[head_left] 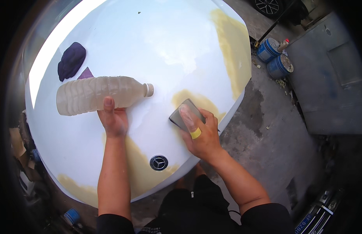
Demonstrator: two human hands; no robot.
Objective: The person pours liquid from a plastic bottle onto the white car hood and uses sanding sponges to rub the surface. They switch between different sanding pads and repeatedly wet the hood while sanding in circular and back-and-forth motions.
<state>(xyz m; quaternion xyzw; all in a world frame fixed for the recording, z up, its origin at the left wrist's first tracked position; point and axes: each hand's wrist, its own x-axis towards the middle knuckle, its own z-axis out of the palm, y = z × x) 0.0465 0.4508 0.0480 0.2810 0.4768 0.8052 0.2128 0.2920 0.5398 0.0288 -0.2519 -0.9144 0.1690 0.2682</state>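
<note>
Left hand (113, 120) – thumb on the near side, other fingers mostly hidden behind – clasps a cloudy bottle (93, 94), its cap (149, 90) nearest the right fingers. Right hand (202, 132) grips a grey block (177, 118) under its fingers, on the white hood (149, 62). A dark purple lump (72, 60) lies beyond the left fingers.

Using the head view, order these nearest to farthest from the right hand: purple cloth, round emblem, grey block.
1. Grey block: gripped in the right hand.
2. Round emblem: left of that hand, closer to the person's body.
3. Purple cloth: far left, beyond the plastic bottle.
</note>
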